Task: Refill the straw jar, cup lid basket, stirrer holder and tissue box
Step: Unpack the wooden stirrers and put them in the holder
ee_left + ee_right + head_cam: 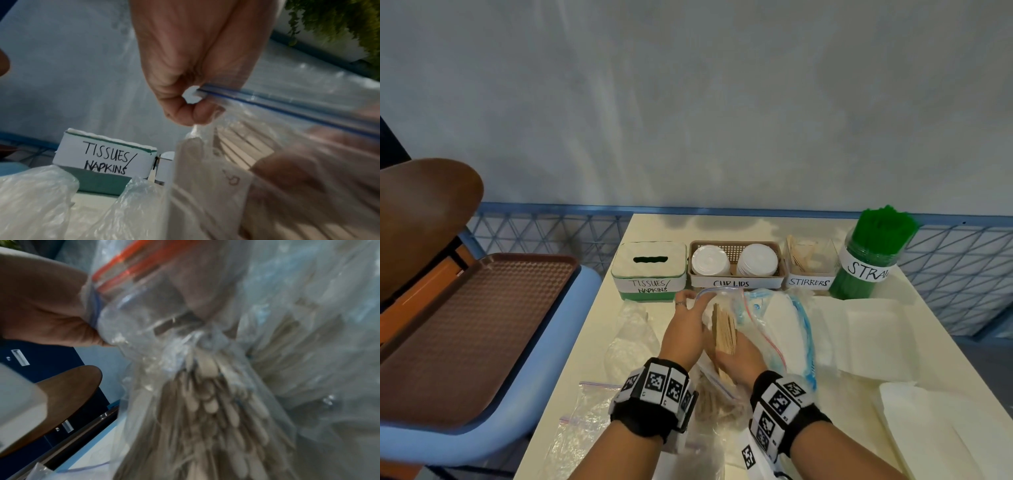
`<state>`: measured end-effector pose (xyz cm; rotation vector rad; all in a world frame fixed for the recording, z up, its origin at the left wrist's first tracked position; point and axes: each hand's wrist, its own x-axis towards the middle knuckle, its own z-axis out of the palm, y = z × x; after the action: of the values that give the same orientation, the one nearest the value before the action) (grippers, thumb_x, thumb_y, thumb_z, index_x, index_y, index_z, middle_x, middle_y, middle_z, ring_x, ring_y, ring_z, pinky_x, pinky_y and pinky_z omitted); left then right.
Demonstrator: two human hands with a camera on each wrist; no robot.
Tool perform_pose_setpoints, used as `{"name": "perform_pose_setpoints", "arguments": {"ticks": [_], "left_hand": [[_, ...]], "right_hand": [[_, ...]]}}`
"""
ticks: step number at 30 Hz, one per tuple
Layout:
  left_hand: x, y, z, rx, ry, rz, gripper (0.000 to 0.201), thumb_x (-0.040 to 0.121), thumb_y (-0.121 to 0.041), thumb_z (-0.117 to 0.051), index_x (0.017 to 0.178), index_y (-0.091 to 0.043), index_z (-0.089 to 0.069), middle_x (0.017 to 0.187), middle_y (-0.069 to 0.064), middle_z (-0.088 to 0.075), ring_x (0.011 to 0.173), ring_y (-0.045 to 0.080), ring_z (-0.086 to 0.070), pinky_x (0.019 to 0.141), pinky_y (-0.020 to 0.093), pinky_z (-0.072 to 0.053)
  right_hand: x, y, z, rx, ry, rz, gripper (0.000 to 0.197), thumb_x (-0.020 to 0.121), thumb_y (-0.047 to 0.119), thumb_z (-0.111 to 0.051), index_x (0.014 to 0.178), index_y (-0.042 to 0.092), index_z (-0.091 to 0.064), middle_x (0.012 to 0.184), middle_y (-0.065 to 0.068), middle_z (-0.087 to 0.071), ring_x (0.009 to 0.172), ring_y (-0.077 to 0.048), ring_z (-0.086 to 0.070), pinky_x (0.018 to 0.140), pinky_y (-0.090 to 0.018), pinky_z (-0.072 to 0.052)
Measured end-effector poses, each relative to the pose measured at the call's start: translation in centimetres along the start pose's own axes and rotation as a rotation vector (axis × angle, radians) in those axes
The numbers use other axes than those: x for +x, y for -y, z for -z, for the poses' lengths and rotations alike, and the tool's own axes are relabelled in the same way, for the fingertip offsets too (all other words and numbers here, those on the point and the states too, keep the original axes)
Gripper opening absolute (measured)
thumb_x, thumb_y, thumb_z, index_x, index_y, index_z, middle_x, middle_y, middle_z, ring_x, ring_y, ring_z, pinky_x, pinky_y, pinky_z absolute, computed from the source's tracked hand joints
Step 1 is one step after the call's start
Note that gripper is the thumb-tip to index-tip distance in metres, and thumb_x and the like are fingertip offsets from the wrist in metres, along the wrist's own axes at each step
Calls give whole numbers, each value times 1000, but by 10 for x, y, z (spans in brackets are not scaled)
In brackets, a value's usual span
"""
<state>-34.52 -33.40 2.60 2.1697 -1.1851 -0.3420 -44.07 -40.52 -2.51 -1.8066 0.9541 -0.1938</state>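
The right hand [739,356] grips a bunch of flat wooden stirrers [724,330] pointing away, the left hand [685,329] pinches the clear zip bag's [267,162] rim, and the clear stirrer holder [810,265] sits farther back to the right on the desk [893,335].

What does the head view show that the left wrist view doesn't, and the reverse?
Only the head view shows the right hand gripping wooden stirrers, plus the cup lid basket, stirrer holder and straw jar. Only the left wrist view shows the left hand pinching the zip bag at its blue seal. Both show the tissue box.
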Motion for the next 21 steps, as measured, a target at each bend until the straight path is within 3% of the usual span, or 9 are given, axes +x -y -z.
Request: {"name": "perform_pose_setpoints", "arguments": {"ticks": [2,4,8,11,15,17,21], "left_hand": [[5,-1,-1,9,4,-14,55,87,4,-43,136,-22,-42,139,8,-27,106,23,-51,88,25,-41],[12,0,0,-33,-23,20,48,90,2,-42,134,-17,-44,138,10,-32,117,23,-47,92,20,-34],[23,4,2,-81,-45,51,43,92,2,-39,132,-11,-47,130,12,-43,117,23,-46,82,11,-27],[24,6,-1,-111,-32,75,41,93,1,-39,131,-11,-49,129,12,-47,117,22,-47,89,17,-31],[21,11,-9,-123,-13,112,39,93,1,-40,129,-9,-51,129,12,-50,119,22,-49,97,23,-34],[18,14,-12,-123,-12,127,38,94,0,-40,128,-9,-51,129,11,-50,119,21,-49,97,24,-35],[17,15,-14,-110,-12,145,35,95,-3,-39,127,-10,-52,130,9,-51,119,20,-49,96,21,-34]], "right_hand": [[-1,4,4,13,-17,29,12,87,18,-58,99,14,-55,91,-1,-59,87,-18,-56,69,-21,-43],[-2,7,10,106,-21,44,15,86,12,-59,98,17,-51,89,-1,-58,85,-16,-56,73,-23,-44],[-8,11,18,264,-24,110,4,88,10,-57,86,11,-55,68,1,-59,63,-10,-56,61,-13,-44],[-10,16,25,377,-63,138,17,92,14,-53,77,7,-56,62,-2,-57,56,-6,-55,61,-15,-45],[-7,24,36,585,-97,73,17,93,22,-54,85,9,-61,60,-2,-55,57,-14,-53,64,-28,-45],[-4,28,43,725,-94,53,18,94,23,-53,98,12,-66,57,0,-51,57,-14,-49,66,-30,-44],[0,37,56,940,-178,-9,17,93,20,-54,78,13,-58,54,0,-50,52,-14,-47,62,-29,-43]]}}
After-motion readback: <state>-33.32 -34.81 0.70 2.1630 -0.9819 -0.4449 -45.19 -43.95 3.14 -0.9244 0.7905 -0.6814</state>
